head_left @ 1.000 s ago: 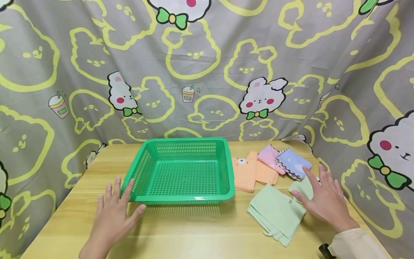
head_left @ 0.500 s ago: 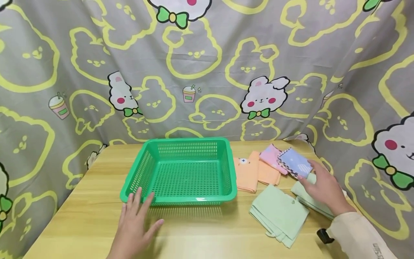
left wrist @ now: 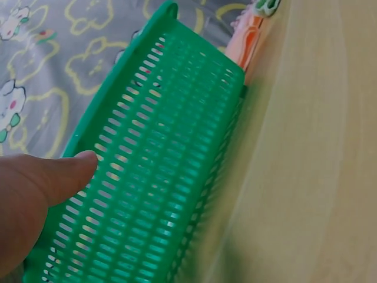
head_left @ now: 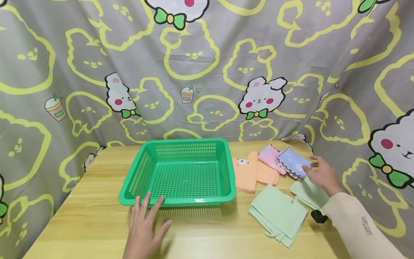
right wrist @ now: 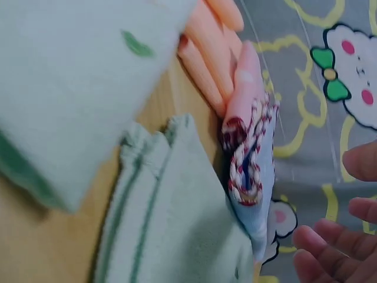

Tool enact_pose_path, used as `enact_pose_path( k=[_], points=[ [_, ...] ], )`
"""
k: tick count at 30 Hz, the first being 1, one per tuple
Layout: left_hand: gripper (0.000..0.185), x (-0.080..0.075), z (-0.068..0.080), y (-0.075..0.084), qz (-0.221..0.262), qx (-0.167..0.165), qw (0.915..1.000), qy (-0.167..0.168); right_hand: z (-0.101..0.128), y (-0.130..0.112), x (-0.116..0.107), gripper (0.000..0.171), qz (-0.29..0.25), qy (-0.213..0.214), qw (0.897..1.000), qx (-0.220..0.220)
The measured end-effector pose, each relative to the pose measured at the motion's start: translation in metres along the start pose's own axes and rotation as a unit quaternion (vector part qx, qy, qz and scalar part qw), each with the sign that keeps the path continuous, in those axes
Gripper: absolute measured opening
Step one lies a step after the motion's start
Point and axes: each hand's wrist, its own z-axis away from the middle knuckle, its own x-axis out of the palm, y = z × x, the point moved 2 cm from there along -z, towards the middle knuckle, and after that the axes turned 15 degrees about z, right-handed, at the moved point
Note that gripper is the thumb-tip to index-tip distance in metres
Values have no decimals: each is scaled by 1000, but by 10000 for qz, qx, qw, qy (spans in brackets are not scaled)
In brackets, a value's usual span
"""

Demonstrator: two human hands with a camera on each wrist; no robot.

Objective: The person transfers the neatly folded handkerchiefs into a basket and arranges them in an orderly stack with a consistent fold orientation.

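An empty green plastic basket stands mid-table. My left hand lies flat on the table just before it, fingers straight and fingertips at the front rim. The left wrist view shows the thumb against the basket wall. Right of the basket lie folded cloths: orange, pink, blue with a checked border and two pale green ones. My right hand is relaxed, fingertips at the blue cloth's right edge, and grips nothing. Its fingers hang loosely curled.
The wooden table is walled on three sides by a grey curtain with yellow and white rabbit prints. The cloths lie close to the table's right edge. A black wrist device sits on my right sleeve.
My left hand slid right along the basket's front. My right hand left the small green cloth and moved back to the blue cloth's edge.
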Motion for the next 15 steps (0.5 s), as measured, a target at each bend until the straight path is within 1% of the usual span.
enact_pose_path(
  k=[7, 15],
  points=[
    [77, 7, 0, -2, -18, -159, 9999, 44, -10, 13, -2, 78, -109, -651, 9961, 588],
    [74, 8, -1, 0, 38, -198, 9997, 155, -17, 20, 1, 75, -394, -877, 9886, 1161]
  ],
)
